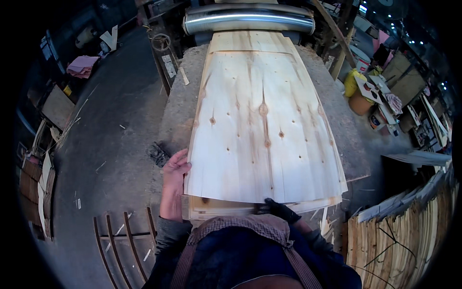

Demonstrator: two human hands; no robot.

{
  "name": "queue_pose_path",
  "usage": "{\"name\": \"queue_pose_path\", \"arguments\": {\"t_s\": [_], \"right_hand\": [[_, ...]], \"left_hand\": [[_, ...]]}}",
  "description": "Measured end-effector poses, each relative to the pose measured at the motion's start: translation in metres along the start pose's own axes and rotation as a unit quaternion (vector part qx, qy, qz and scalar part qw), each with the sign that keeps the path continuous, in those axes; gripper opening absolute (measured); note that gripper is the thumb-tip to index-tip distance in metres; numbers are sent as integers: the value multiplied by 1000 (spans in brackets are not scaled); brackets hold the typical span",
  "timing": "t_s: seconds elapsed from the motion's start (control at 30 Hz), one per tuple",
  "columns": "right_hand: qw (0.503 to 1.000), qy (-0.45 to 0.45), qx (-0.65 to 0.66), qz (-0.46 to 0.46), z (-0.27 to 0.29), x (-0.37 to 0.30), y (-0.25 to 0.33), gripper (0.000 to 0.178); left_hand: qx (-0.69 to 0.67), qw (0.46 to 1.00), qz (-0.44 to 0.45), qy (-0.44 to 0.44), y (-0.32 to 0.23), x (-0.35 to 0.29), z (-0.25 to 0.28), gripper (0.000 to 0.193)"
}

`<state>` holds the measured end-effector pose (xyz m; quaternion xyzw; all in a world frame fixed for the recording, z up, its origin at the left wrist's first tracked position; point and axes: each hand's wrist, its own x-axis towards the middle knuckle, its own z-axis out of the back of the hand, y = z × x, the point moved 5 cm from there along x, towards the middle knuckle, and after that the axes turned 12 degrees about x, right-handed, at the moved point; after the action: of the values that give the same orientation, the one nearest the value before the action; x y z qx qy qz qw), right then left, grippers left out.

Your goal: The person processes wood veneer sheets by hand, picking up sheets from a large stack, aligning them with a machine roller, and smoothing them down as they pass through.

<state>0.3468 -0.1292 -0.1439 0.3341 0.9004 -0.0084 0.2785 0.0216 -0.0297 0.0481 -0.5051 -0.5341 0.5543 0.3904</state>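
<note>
A large pale wood veneer sheet (pixel 269 164) with brown knots and streaks lies lengthwise before me, on top of other sheets (pixel 221 204) whose edges show at the near end. My left hand (pixel 176 169), bare, is at its left edge near the front corner, with fingers bent and the thumb against the edge. At the near edge is my right hand (pixel 279 210) in a black glove, its fingers closed at the sheet's rim and partly hidden. Beside my left hand lies a crumpled dark piece (pixel 158 154), perhaps a glove.
Shiny metal rollers (pixel 250 20) span the far end of the worktable (pixel 179 113). A metal rack with bars (pixel 126 236) is at the lower left. Stacked veneer (pixel 390 241) stands at the lower right. Buckets (pixel 360 102) and clutter line the right side; offcuts litter the floor.
</note>
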Motion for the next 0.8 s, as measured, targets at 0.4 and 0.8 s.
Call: {"name": "queue_pose_path", "arguments": {"t_s": [0.4, 0.8], "right_hand": [[995, -25, 1, 100, -60, 31, 66, 22], [961, 126, 3, 245, -104, 147, 196, 25]], "left_hand": [[349, 936, 44, -18, 84, 27, 34, 63], [461, 885, -28, -63, 162, 28, 48, 72]]}}
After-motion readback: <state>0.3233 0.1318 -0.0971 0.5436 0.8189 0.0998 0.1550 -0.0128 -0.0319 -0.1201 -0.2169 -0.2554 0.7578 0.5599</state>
